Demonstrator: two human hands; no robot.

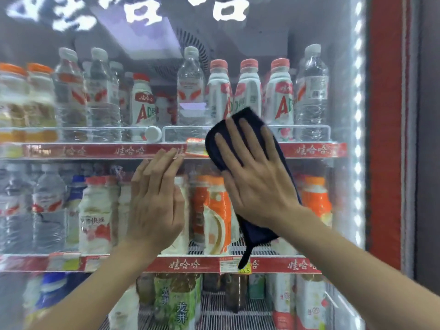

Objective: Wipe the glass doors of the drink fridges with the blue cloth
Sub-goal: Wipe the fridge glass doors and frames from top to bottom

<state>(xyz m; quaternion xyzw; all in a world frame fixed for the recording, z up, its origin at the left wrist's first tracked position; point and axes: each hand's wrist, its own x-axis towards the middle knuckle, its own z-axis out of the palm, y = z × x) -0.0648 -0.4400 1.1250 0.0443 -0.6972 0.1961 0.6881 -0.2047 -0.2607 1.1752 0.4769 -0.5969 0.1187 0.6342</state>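
Observation:
A drink fridge's glass door (285, 44) fills the view, with shelves of bottles behind it. My right hand (252, 177) lies flat, fingers spread, and presses the dark blue cloth (259, 231) against the glass near the middle right. The cloth shows above the fingertips and hangs below the wrist, one corner dangling over a price tag. My left hand (156, 201) is to the left of it, fingers straight and together, its fingertips touching the glass at the level of the upper red shelf strip.
The fridge's red frame (385, 139) and a white LED strip (357, 115) run down the right side. Red shelf strips (95, 151) with white lettering cross the door. Water, milk and juice bottles stand on three shelves behind the glass.

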